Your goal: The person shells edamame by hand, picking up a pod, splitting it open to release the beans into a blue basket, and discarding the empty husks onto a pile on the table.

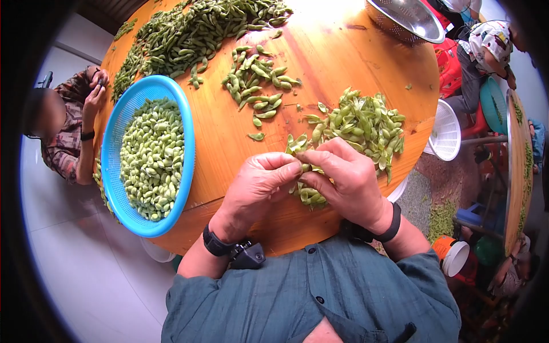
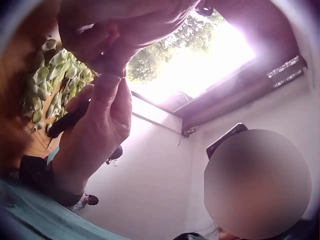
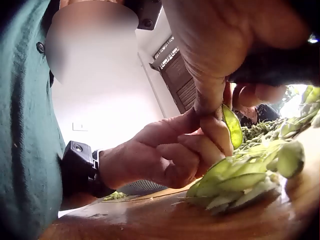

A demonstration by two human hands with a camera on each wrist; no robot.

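Observation:
Both hands meet over the table's near edge. The left hand (image 1: 260,186) pinches a green pod between thumb and curled fingers; the right hand (image 1: 349,180) pinches at the same spot from the other side. In the right wrist view a translucent green pod (image 3: 232,127) sticks out by the left hand's (image 3: 165,152) fingertips. Pods and shells (image 1: 366,123) are heaped just beyond the right hand, with a few shells (image 1: 311,197) below the fingers. Some whole pods (image 1: 257,83) lie loose farther up. The fingers hide most of the held pod.
A blue basket (image 1: 189,154) of shelled beans stands at the left. Behind is a large heap of pods (image 1: 200,31). A metal colander (image 1: 409,20) stands at the back right, a white basket (image 1: 446,131) beyond the table's right edge. Another person sits at the left.

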